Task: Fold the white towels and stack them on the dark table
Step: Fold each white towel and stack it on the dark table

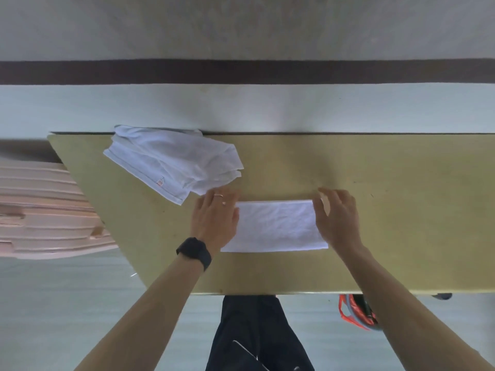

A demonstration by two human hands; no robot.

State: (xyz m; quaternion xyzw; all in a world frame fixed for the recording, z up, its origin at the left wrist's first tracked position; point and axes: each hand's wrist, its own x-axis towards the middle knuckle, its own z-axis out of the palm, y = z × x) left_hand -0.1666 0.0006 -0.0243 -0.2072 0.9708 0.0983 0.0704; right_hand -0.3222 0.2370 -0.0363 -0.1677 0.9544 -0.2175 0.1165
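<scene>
So the counter [375,210] is filling most of the view, an olive-tan top rather than anything really dark. The loose pile of white towels [171,162] is sitting up around 10 o'clock, rumpled and overlapping, clearly not folded yet. Dead center, the folded towel [276,226] is lying flat as a neat rectangle. The person's left hand [214,218] is resting at its 9 o'clock end, fingers spread and pressing down rather than gripping; a black watch [194,253] is on that wrist. The right hand [337,215] is pinching the 3 o'clock edge, fingers closed on the cloth. Progress guess: one towel nearly done, maybe one more fold, and no stack started.
</scene>
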